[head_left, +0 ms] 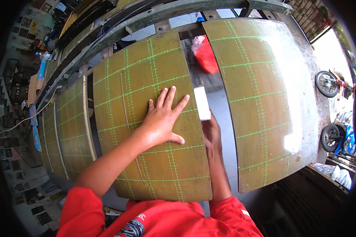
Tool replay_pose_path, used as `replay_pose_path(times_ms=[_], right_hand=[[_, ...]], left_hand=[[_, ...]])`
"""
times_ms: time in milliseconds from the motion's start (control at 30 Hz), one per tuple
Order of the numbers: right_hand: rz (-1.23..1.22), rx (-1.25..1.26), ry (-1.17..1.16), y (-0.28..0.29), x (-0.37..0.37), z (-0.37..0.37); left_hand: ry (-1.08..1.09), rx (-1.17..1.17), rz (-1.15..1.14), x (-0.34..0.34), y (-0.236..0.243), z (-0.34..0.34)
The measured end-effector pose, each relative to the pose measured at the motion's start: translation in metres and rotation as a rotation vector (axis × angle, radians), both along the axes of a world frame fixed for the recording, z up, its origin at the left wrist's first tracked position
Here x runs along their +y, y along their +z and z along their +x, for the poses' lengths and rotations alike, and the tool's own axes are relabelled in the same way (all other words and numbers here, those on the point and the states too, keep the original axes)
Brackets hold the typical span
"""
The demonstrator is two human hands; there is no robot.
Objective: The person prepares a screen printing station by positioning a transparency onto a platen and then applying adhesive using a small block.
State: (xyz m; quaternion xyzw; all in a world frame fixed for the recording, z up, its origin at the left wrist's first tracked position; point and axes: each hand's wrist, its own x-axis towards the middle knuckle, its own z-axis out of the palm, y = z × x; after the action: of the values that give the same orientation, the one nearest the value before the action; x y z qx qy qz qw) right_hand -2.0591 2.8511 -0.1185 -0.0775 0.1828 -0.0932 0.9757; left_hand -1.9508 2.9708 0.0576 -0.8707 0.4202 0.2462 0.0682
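Observation:
My left hand (pixel 164 116) lies flat with fingers spread on an olive-brown board (pixel 110 94) marked with a green grid of ruled and ticked lines. In the gap beside that board's right edge is my right hand (pixel 212 128), lower than the board's surface. It grips a white rectangular block (pixel 201 103), which stands along the edge. Most of the right fingers are hidden behind the block and the board edge. A second gridded board (pixel 249 98) lies to the right, its far side washed out by glare.
More gridded boards (pixel 73 122) lie to the left. A metal frame rail (pixel 146 19) runs along the far side. Red cloth (pixel 205 55) shows through the gap. Motorbikes (pixel 332 136) stand at the right, and a pale cord (pixel 23 120) hangs at the left.

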Motion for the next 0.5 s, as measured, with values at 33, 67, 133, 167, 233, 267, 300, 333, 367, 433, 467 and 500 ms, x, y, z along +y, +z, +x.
replay_pose_path(times_ms=[33, 67, 133, 167, 233, 267, 300, 333, 367, 433, 467, 500], right_hand=[[-0.017, 0.041, 0.001, 0.001, 0.007, -0.021], [-0.037, 0.077, 0.002, 0.007, 0.012, -0.042], [-0.063, 0.108, -0.010, 0.010, 0.009, -0.047], [-0.071, 0.111, -0.022, 0.009, 0.008, -0.046], [-0.074, 0.078, -0.093, 0.007, 0.001, -0.035], [-0.083, 0.064, -0.087, 0.006, -0.008, -0.018], [-0.088, 0.049, -0.079, 0.005, -0.017, 0.000], [-0.119, 0.033, -0.073, 0.008, -0.022, 0.021], [-0.149, 0.017, -0.056, 0.010, -0.020, 0.035], [-0.109, 0.074, 0.003, 0.014, -0.013, 0.025], [-0.130, 0.110, 0.011, 0.018, -0.006, 0.008], [-0.153, 0.149, 0.012, 0.022, 0.001, -0.012]], left_hand=[[0.001, 0.001, 0.002, 0.003, -0.002, 0.000], [0.002, -0.003, 0.001, 0.004, -0.002, 0.001], [-0.002, -0.003, 0.002, 0.002, 0.000, 0.000], [-0.007, 0.001, 0.005, 0.002, -0.001, -0.002], [-0.014, -0.011, -0.021, 0.004, -0.004, -0.001], [-0.023, -0.012, -0.021, 0.001, -0.003, -0.001], [-0.028, -0.014, -0.017, -0.001, -0.003, -0.001], [-0.033, -0.015, -0.018, -0.003, -0.002, -0.001], [-0.028, -0.016, -0.017, -0.002, -0.002, 0.000], [-0.022, -0.008, -0.014, 0.001, -0.003, 0.000], [-0.009, -0.004, -0.016, 0.005, -0.004, 0.001], [-0.003, 0.004, -0.020, 0.007, -0.005, 0.001]])
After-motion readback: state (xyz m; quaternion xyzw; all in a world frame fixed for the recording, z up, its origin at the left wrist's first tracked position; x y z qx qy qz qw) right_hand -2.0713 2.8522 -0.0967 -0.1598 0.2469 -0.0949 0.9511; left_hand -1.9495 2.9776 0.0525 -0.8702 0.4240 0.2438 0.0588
